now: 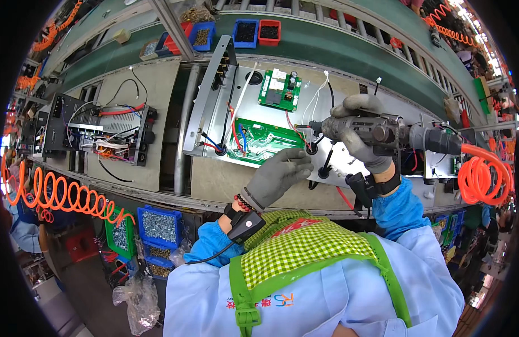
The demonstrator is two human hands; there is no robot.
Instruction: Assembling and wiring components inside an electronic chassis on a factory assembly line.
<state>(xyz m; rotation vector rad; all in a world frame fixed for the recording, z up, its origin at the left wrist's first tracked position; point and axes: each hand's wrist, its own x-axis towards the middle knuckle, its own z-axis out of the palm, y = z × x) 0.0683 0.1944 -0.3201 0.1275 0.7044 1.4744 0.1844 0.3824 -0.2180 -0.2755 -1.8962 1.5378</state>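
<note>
gloved hands (277,178) (363,149): 2 | held power tool (377,130): 1 | green boards (279,90) (265,140), middle panel (342,160): 2

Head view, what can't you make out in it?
In the head view:
Larger green board: its lower right part is hidden behind the left hand.
Power tool: its body is partly covered by the right hand.
Tool tip: too small among the wires to tell what it touches.
Silvery parts, lower left: too small to tell their shape.

Factory workshop, roller conveyor (295,9), screw bins (245,45)
</note>
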